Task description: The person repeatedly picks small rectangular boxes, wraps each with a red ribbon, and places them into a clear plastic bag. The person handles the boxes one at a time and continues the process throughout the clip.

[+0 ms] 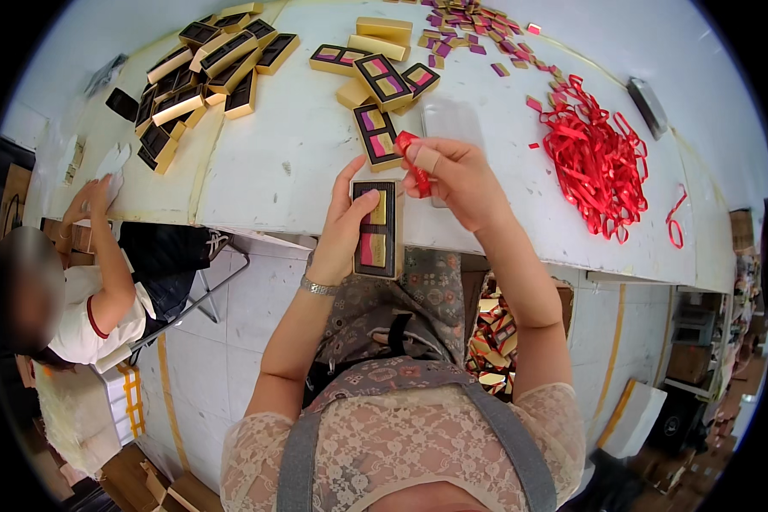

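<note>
In my left hand (345,224) is a small gold box (376,240) with a black insert and two wrapped pieces, one purple and gold, one pink and gold; my thumb lies over its upper piece. A clear cover seems to lie over the box. My right hand (451,176), just above and to the right, pinches a red ribbon loop (420,179) between thumb and fingers. Beyond my hands lies another filled box (379,142), with several more filled boxes (384,82) heaped behind it. A clear plastic tray (451,121) lies partly behind my right hand.
Red ribbon loops (595,166) are piled at the right, wrapped pieces (445,48) scattered at the back. Gold boxes with empty black inserts (230,54) are heaped at the left. A co-worker (102,294) sits at the left. Below the table, a carton holds ribboned boxes (496,339).
</note>
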Demonstrator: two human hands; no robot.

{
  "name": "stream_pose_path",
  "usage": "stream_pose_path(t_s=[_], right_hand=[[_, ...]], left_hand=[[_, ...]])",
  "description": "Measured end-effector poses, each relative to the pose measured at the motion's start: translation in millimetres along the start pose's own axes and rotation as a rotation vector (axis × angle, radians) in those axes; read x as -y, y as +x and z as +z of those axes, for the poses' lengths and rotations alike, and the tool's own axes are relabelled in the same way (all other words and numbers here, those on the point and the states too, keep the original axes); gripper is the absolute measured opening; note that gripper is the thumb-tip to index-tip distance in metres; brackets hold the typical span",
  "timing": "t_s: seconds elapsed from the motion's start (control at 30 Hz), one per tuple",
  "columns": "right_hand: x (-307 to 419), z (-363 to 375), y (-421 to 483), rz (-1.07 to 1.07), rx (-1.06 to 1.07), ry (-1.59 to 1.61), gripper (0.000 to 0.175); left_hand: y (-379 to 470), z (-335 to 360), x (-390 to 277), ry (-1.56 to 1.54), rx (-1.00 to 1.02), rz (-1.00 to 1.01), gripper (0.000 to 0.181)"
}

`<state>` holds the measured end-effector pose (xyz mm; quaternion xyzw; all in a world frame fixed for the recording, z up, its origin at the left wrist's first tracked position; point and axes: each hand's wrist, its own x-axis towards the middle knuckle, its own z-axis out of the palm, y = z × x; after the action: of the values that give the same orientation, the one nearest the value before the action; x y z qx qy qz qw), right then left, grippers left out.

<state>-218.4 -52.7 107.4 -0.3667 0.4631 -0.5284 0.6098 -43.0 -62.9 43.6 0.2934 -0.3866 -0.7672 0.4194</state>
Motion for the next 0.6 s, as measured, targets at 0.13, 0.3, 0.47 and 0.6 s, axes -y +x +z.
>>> stream_pose_path(t_s=[0.13,0.3,0.47,0.6], right_hand=[[-25,11,-16,-0.058,0.133,-0.257,0.019],[-47,8,-36,-0.191,0.283,-0.518,0.014],[-41,-3,-49,-0.378,0.341,-0.958,0.024],[-36,4,-57,-0.581,0.058,-1.29,0.057]], left_hand=[[3,5,-7,-0.223,-0.024,0.052,0.053],[5,0,-17,0.008,-0.116,0.1,0.053],[-1,-15,-28,-0.098,-0.026,0.194,0.071],[-21,-23,-41,0.522,0.007,0.351,0.071]])
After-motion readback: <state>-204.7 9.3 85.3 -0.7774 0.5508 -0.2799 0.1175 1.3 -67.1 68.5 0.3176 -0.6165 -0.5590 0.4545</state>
